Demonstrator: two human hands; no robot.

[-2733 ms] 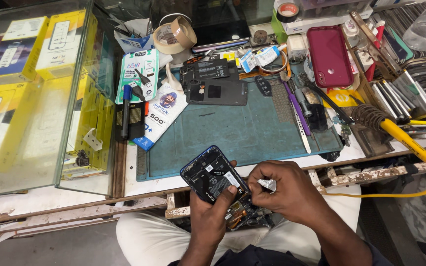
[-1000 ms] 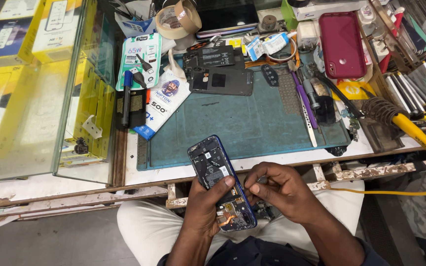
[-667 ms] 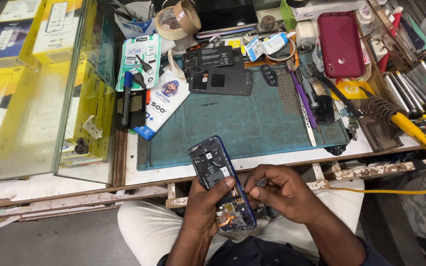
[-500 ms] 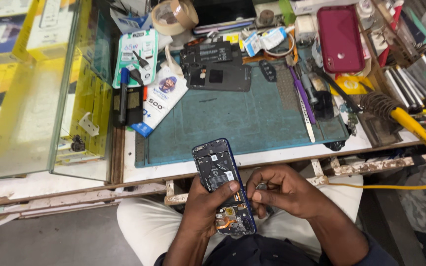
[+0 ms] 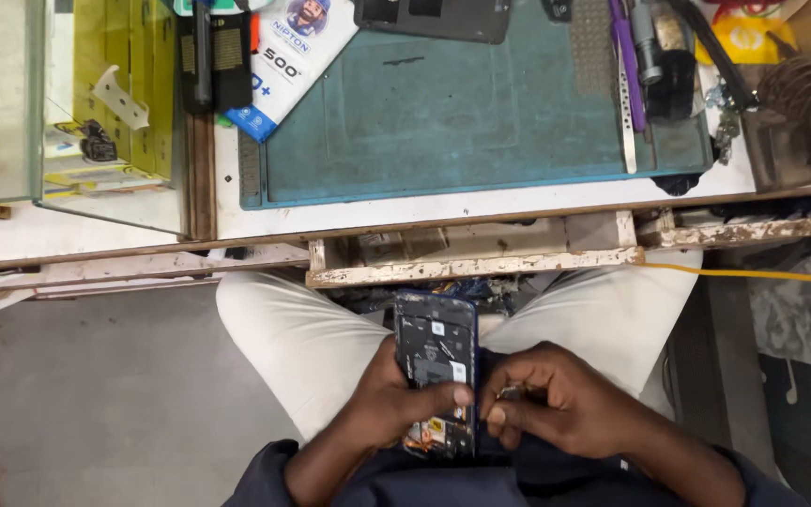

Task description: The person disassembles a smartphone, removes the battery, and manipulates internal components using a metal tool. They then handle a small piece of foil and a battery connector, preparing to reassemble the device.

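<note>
Over my lap, my left hand (image 5: 391, 404) grips an opened blue phone (image 5: 436, 361) with its back cover off and its circuit boards showing. My left thumb lies across the lower half of the phone. My right hand (image 5: 551, 404) sits just right of the phone's lower edge, its fingertips pinched on a tiny metal piece (image 5: 509, 391) that is too small to identify. Both hands rest between my legs in light trousers, below the edge of the workbench.
A teal work mat (image 5: 481, 122) covers the bench top, with a dark phone part, a blue-and-white packet (image 5: 293, 56), tweezers and a brush on it. A glass case (image 5: 68, 103) stands at left. An open wooden drawer (image 5: 471, 253) projects toward my knees. A yellow cable (image 5: 753, 274) runs at right.
The view has dropped from the bench down to my lap. The phone and both hands have come lower and closer to my body, and the right fingers have closed on a small piece.
</note>
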